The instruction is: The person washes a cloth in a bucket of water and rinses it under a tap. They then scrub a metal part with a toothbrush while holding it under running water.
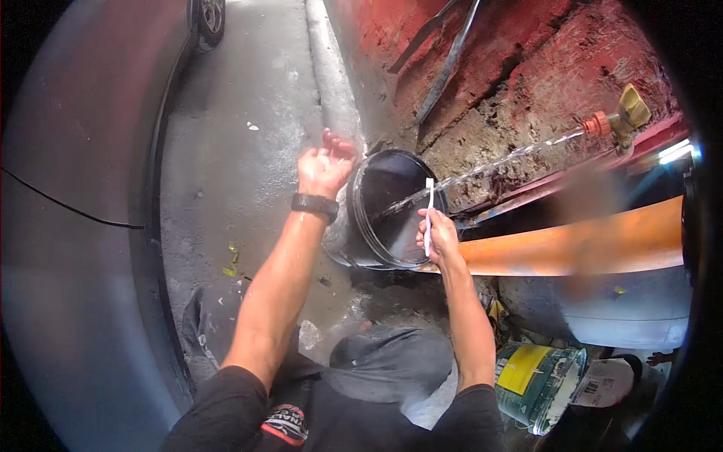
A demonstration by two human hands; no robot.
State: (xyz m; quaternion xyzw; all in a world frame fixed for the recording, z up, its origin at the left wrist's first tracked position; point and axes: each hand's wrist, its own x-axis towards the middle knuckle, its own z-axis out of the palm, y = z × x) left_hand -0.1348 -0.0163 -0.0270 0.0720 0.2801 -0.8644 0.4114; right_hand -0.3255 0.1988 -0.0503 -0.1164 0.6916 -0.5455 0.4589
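Note:
My right hand [439,237] is closed round the handle of a toothbrush [430,203], its white head pointing up. It is held over the right rim of a black bucket [361,218]. A stream of water [520,154] shoots from a tap [623,120] with an orange fitting at the upper right and falls into the bucket, passing close by the brush head. To the left of the bucket, my left hand [327,166] is raised with the palm up and fingers loosely curled, holding nothing. A dark band sits on that wrist.
A grey car [83,248] fills the left side. The rough red wall [557,68] rises at the upper right. An orange pipe [572,245] runs right from the bucket, above a pale container [625,309]. A green tub [531,384] lies at the lower right.

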